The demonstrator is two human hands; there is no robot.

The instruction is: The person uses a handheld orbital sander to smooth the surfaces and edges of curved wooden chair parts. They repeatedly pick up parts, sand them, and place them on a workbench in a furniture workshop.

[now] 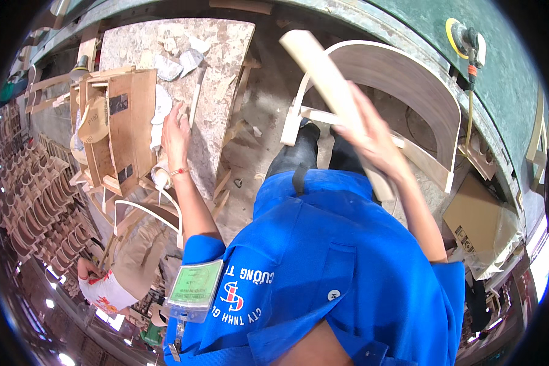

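Note:
My right hand [375, 137] is closed around a long pale wooden piece [326, 76], which slants across in front of my legs. Behind that piece stands a curved wooden chair frame [402, 64] with a bent back panel and short legs. At the left, my left hand [175, 134] reaches over a stained worktable [235, 55], fingers loosely bent and apart, with nothing visible in them. Beside it lie a crumpled white sheet [160, 110] and a thin pale stick [196, 97].
A wooden box [134, 116] holding round sanding discs [94, 122] sits at the table's left. A disc sander [466, 39] with a hose rests on the green bench at far right, above a cardboard sheet [476, 210]. Another person [119, 280] bends at lower left near stacked curved parts.

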